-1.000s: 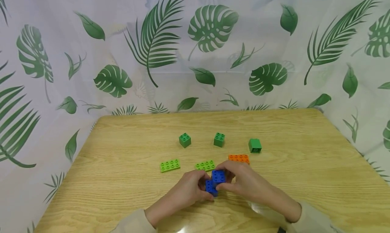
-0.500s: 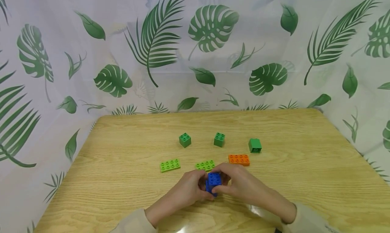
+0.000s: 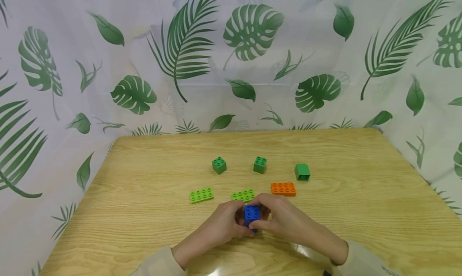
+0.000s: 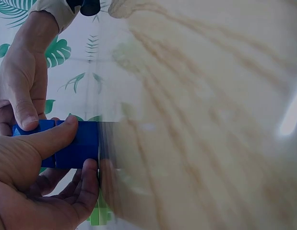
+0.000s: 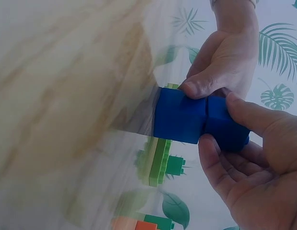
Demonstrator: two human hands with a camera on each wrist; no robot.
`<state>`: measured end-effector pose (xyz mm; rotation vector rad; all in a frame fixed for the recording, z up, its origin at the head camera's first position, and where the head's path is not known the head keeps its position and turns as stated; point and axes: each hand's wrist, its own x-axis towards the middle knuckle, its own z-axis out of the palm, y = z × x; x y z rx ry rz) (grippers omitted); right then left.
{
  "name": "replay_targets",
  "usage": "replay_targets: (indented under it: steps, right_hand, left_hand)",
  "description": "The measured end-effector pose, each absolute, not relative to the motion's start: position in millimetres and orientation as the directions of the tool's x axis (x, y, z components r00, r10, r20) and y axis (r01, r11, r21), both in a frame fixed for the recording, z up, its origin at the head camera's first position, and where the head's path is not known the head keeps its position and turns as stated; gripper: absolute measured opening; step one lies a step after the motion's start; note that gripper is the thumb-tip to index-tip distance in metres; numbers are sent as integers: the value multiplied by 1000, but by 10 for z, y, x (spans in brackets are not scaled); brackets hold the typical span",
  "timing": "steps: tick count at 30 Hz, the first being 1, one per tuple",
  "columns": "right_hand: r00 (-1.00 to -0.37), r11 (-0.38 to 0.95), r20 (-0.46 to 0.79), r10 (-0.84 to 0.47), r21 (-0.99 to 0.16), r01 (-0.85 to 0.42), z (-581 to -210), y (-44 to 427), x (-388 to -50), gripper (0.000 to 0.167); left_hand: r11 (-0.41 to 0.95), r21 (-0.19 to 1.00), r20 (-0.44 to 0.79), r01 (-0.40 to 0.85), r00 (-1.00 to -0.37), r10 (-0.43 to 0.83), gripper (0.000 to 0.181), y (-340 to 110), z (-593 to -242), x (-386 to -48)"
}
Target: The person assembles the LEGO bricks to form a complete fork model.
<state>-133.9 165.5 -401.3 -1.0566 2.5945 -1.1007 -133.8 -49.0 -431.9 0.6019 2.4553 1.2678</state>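
Two blue toy bricks stand one on the other at the front middle of the table. The upper blue brick [image 3: 252, 212] is pinched between the thumb and fingers of my right hand [image 3: 283, 216]. My left hand [image 3: 227, 220] grips the lower blue brick [image 5: 179, 115] at its sides, down on the tabletop. A thin dark seam shows between the two bricks in both wrist views. From the head, the upper brick and my fingers hide most of the lower one. Just behind my hands lies a flat lime green brick [image 3: 243, 195].
Another lime green brick [image 3: 201, 195] lies to the left, and an orange brick [image 3: 283, 189] to the right. Farther back are a left green brick [image 3: 219, 165], a middle green brick [image 3: 260, 165] and a right green brick [image 3: 302, 172] tipped over. A leaf-patterned cloth [image 3: 202, 119] borders the wooden table [image 3: 144, 167].
My right hand has brought the upper blue brick left and down, from offset above the lower brick to squarely over it. My left hand has stayed in place.
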Motion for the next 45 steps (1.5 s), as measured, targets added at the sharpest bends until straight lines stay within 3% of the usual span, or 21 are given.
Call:
replay_targets:
  steps: [45]
  right_hand:
    - [-728,485,150,-669,-654,-581,-4047,1630,-1361,32]
  left_hand:
    - [483,833,-20,270,-858,514,21,-526,-4330,-1286]
